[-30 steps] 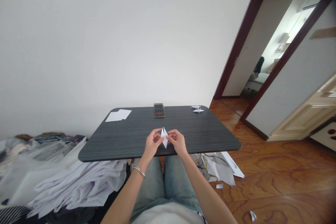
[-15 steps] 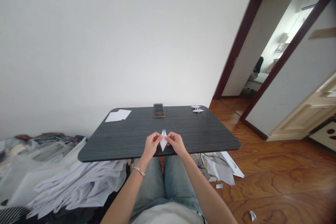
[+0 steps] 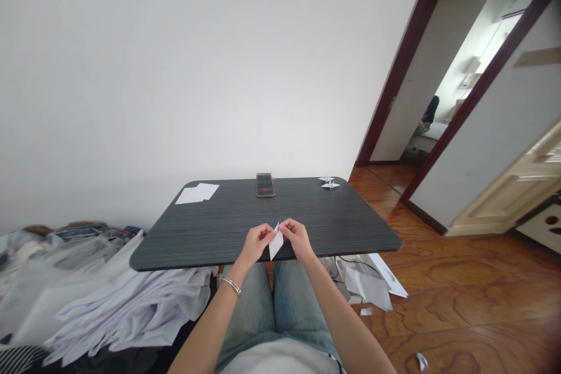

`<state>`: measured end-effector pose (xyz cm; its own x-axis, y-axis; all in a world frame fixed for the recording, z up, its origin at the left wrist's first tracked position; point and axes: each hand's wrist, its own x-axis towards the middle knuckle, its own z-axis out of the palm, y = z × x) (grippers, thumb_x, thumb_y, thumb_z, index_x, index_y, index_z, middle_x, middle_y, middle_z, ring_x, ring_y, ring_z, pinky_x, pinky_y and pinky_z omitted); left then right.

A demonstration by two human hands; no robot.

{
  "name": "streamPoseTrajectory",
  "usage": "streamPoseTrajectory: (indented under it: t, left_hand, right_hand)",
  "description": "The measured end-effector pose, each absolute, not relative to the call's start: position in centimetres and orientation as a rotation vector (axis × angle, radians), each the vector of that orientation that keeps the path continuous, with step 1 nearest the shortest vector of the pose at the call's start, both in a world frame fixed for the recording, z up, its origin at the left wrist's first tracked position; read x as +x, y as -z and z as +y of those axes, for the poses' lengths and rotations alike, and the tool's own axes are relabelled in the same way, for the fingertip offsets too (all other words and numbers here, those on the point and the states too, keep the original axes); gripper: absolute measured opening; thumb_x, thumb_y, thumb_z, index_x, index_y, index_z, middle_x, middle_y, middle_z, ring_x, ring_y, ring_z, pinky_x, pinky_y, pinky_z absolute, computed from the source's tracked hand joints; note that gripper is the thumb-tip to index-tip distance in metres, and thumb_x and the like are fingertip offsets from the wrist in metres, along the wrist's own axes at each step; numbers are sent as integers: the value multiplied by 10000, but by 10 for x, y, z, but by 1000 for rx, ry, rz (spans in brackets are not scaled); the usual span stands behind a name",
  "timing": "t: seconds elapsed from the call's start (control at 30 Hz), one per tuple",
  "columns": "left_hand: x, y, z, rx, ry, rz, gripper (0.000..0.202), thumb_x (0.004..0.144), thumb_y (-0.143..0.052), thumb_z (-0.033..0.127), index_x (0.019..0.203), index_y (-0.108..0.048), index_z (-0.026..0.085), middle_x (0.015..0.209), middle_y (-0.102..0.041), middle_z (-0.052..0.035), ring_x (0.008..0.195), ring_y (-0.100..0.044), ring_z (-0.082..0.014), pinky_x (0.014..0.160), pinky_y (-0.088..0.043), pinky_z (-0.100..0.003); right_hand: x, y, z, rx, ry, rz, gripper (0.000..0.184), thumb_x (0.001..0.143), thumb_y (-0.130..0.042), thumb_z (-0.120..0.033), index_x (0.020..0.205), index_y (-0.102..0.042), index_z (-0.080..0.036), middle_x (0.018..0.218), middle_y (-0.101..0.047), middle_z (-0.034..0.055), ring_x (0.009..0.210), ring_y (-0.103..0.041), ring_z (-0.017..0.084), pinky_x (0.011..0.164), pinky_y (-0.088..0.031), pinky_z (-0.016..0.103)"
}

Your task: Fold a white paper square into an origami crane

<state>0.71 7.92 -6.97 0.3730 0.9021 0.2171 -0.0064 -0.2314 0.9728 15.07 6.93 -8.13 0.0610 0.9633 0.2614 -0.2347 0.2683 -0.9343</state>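
Observation:
A small piece of folded white paper is held between both hands, above the near edge of the dark table. My left hand pinches its left side between thumb and fingers. With thumb and forefinger, my right hand grips the upper right part near the tip. The paper tilts, its upper end leaning right and its lower point hanging down. The fingertips partly cover its top folds.
White paper sheets lie at the table's back left. A phone leans at the back middle. Two folded paper cranes sit at the back right. Piled cloth is left of the table; papers lie on the floor at right.
The folded paper has turned from upright to tilted, its top now toward the right. My right fingers have shifted up to its upper tip, and my left hand has moved slightly right.

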Motion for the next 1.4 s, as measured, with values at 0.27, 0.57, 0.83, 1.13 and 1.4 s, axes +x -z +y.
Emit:
streamPoseTrajectory:
  t: [0.27, 0.57, 0.83, 1.13, 1.4]
  left_hand:
    - [7, 66, 77, 1550, -1010, 794, 250, 743, -608, 348, 636, -564, 126, 548, -539, 21, 500, -441, -84, 504, -316, -203]
    - [8, 62, 74, 1546, -988, 783, 240, 740, -613, 348, 642, -573, 132, 555, -556, 21, 504, -459, -91, 510, -319, -205]
    - [9, 63, 75, 1567, -986, 797, 245, 730, -623, 351, 635, -568, 132, 544, -547, 24, 500, -452, -90, 506, -311, -204]
    - [10, 63, 75, 1608, -969, 806, 281, 720, -623, 384, 611, -569, 130, 513, -519, 30, 468, -416, -82, 484, -284, -207]
    - [10, 63, 75, 1611, -969, 807, 266, 725, -615, 372, 622, -561, 133, 532, -537, 22, 482, -437, -87, 493, -300, -207]
  right_hand:
    - [152, 83, 70, -790, -1148, -1099, 251, 694, -671, -403, 662, -547, -187, 517, -519, -53, 436, -434, 83, 453, -364, 211]
    - [153, 87, 72, -792, -1160, -1072, 272, 702, -665, -405, 637, -526, -180, 507, -529, -47, 425, -435, 79, 447, -356, 206]
    - [151, 87, 72, -831, -1136, -1066, 294, 757, -584, -459, 656, -537, -187, 517, -527, -44, 426, -444, 90, 436, -359, 211]
    - [151, 86, 71, -869, -1119, -1136, 298, 709, -651, -412, 572, -521, -182, 442, -487, -57, 382, -395, 79, 394, -298, 201]
    - [151, 86, 72, -868, -1088, -1068, 299, 794, -532, -460, 660, -526, -193, 477, -497, -58, 377, -405, 78, 387, -330, 199]
